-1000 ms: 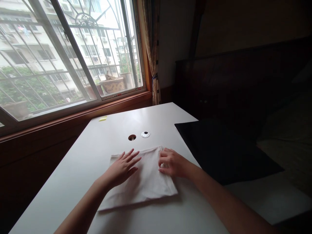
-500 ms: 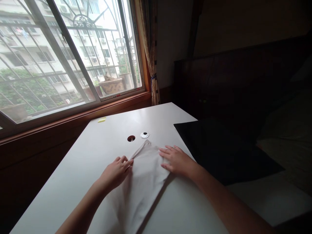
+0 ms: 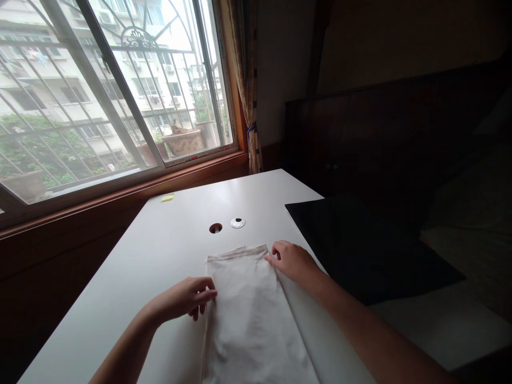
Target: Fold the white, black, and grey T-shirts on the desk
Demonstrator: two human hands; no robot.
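A pale, off-white piece of cloth, apparently a garment, lies lengthwise on the white table. Its hemmed far end is nearly straight, and the near end runs out of the picture. At the cloth's left edge is my left hand, thumb and index finger closed on the fabric and the other fingers hanging loosely curled. My right hand pinches the right edge close to the far corner, its fingers bent. What lies under the cloth is hidden.
Beyond the cloth are a round hole and a round white cover in the tabletop. A yellow slip lies by the far left edge. Black sheet-like material overlaps the right edge. A barred window and curtain stand behind.
The cloth's far end has gone from a bunched point to a broad, straight hem. My left hand has come slightly nearer; my right hand has shifted from lying flat to pinching the edge.
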